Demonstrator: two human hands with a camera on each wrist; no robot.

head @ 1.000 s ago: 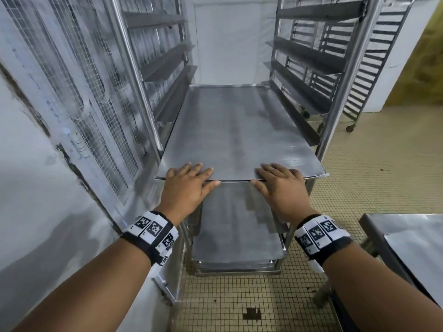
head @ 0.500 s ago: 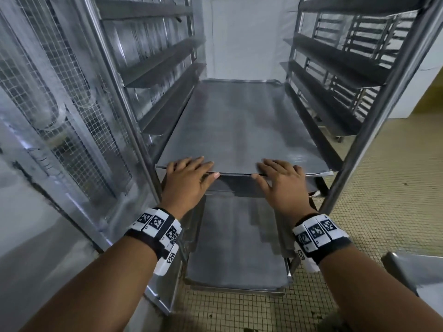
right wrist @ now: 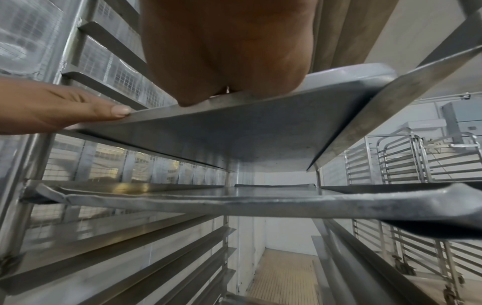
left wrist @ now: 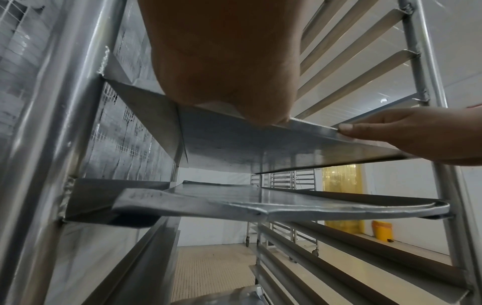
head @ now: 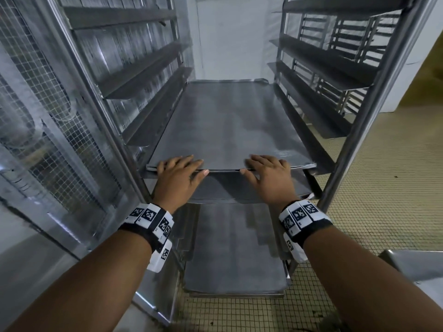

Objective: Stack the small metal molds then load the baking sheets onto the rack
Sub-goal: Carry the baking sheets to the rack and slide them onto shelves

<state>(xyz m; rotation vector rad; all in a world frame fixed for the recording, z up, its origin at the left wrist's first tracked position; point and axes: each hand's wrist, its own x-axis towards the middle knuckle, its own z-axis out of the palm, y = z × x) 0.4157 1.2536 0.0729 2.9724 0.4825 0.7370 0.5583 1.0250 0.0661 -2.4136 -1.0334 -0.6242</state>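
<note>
A grey baking sheet (head: 227,125) lies on the rails of the metal rack (head: 359,116), almost fully inside it. My left hand (head: 178,172) and right hand (head: 268,173) lie flat on its near edge, fingers straight on top, thumbs along the rim. From below, the wrist views show the sheet's underside (left wrist: 260,144) (right wrist: 247,132) with each palm pressed to the edge. A second sheet (head: 225,188) sits one level down, with a dented front rim (left wrist: 260,204). A third sheet (head: 235,248) sits lower still. No small molds are in view.
A wire-mesh panel (head: 48,116) stands close on the left. Another wheeled rack (head: 347,56) stands behind on the right, over the tiled floor (head: 383,188). A steel table corner (head: 417,264) juts in at the lower right.
The top sheet has slid deeper into the rack, and both hands have moved forward with its near edge. The view has come closer to the rack.
</note>
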